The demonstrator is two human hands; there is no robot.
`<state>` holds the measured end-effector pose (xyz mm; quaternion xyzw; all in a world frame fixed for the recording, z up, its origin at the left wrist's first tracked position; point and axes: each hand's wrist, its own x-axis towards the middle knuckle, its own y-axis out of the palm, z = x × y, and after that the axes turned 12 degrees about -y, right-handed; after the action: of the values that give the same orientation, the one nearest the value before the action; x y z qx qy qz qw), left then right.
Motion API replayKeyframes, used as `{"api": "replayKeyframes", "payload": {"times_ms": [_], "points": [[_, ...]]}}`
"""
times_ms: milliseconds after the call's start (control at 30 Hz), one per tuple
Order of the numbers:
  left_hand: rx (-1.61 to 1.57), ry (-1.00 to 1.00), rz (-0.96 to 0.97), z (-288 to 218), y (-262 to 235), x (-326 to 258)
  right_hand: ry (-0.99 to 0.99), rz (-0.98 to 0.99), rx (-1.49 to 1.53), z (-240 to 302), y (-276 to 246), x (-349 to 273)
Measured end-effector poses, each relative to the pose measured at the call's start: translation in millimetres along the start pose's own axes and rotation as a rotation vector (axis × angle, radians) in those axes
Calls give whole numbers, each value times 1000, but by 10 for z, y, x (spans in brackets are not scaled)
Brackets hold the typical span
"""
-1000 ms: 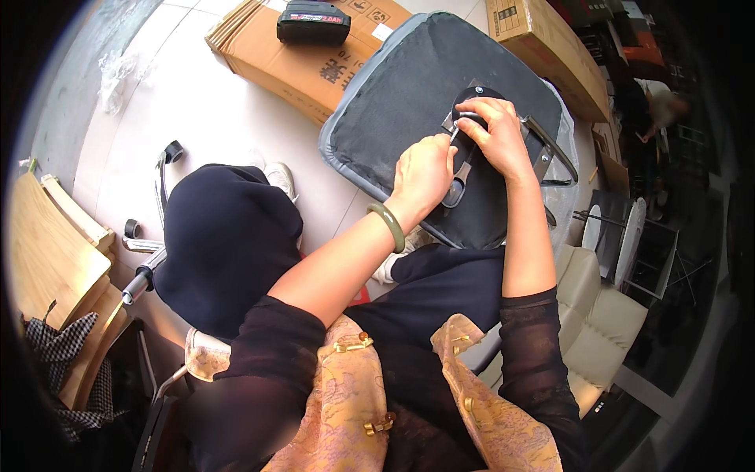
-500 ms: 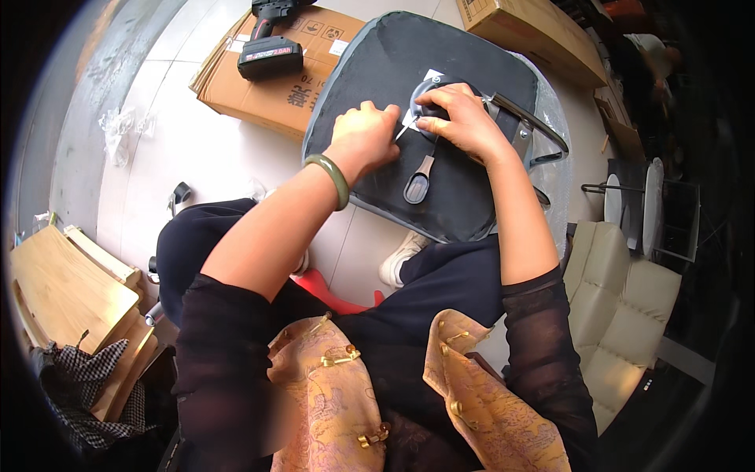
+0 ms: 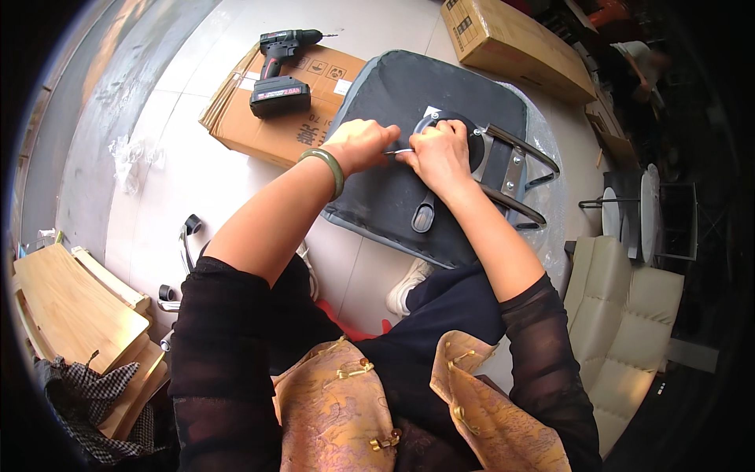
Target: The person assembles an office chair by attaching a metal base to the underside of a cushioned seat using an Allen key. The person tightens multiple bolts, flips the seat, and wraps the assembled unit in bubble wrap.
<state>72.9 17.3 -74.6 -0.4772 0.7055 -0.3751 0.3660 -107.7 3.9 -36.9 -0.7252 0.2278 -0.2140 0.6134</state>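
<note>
A dark padded chair seat [image 3: 377, 189] lies with its underside up in front of me. On it sits a round black mechanism plate [image 3: 475, 149], with a grey-black paddle lever [image 3: 423, 216] pointing toward me. Bent metal tubes [image 3: 543, 167] on a bracket stand at its right side. My left hand [image 3: 360, 145], with a green bangle at the wrist, is closed on a thin metal rod [image 3: 398, 152]; its handle end is hidden in the fist. My right hand [image 3: 442, 157] is closed at the rod's other end, beside the plate, its fingertips partly hidden.
A cordless drill [image 3: 283, 75] rests on a cardboard box [image 3: 236, 130] at the far left. Another long box [image 3: 519, 51] lies at the far right. Wooden panels [image 3: 79, 299] are at left, a cream padded seat [image 3: 621, 315] at right. Clear plastic wrap [image 3: 130, 161] lies on the floor.
The right fingers have curled in from a wider spread over the plate and now meet the rod. The rod has swung from slanting to nearly level. Seat, boxes and drill appear lower in view.
</note>
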Motion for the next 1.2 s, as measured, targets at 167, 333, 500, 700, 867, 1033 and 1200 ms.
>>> {"api": "replayKeyframes", "payload": {"times_ms": [167,333,500,700,867,1033,1200], "points": [[-116,-86,30,90,-7,47,-134,62,-206,183,134,102],[-60,-67,231,372,-49,-15,-235,148,-178,162,104,174],[100,-242,196,319,98,-159,63,287,-117,250,53,379],[178,-247,149,230,233,-262,450,483,-83,169,74,710],[186,-234,149,215,184,-331,-300,324,-171,-203,-5,561],[211,-204,186,198,120,-339,-872,264,77,-740,-99,628],[266,-180,236,206,133,-315,-1093,303,174,-924,-64,769]]}}
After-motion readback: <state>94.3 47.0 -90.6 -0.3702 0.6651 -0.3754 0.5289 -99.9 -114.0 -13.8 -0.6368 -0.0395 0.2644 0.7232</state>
